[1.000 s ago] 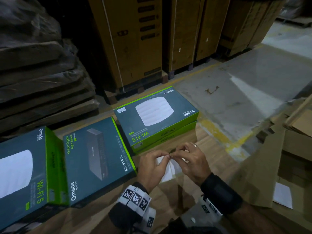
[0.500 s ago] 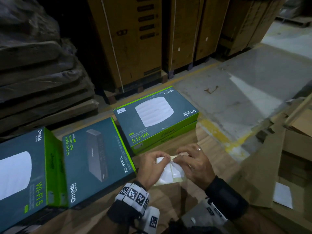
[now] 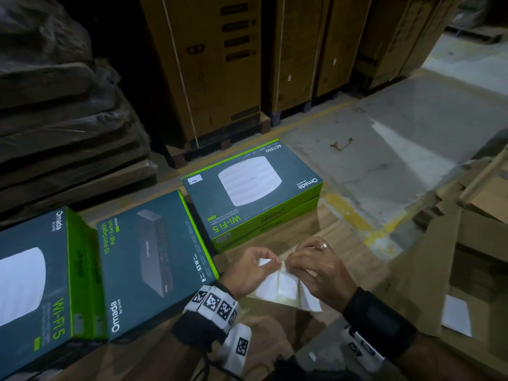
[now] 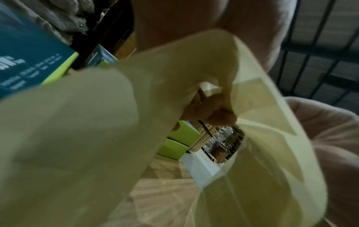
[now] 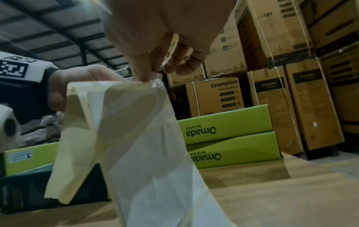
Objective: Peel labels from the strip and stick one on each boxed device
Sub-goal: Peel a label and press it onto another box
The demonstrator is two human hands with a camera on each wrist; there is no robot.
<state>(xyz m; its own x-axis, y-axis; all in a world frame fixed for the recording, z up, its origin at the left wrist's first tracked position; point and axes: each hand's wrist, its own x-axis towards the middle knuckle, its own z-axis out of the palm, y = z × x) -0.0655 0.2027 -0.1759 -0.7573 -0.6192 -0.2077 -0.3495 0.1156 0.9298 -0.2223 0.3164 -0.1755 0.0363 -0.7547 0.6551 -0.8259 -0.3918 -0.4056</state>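
Both hands hold a pale yellow label strip (image 3: 286,291) with white labels just above the wooden surface. My left hand (image 3: 254,268) pinches a white label (image 3: 265,262) at the strip's top edge. My right hand (image 3: 316,266) pinches the strip's backing beside it. The strip (image 5: 124,138) hangs folded below the fingers in the right wrist view and fills the left wrist view (image 4: 97,138). Ahead lies a stack of two Wi-Fi 5 boxes (image 3: 253,191); the top one carries a small label (image 3: 194,180). A PoE switch box (image 3: 154,259) and another Wi-Fi 5 box (image 3: 35,284) lie to the left.
Tall brown cartons on pallets (image 3: 220,64) stand behind the boxes. Wrapped dark stacks (image 3: 55,119) rise at the left. Loose cardboard sheets (image 3: 453,257) with a white paper (image 3: 456,316) lie at the right. Grey floor with a yellow line (image 3: 351,213) runs beyond the surface.
The strip has unfolded and hangs lower between the hands. My left thumb and finger have lifted a white label corner away from the backing while the right hand holds the strip.
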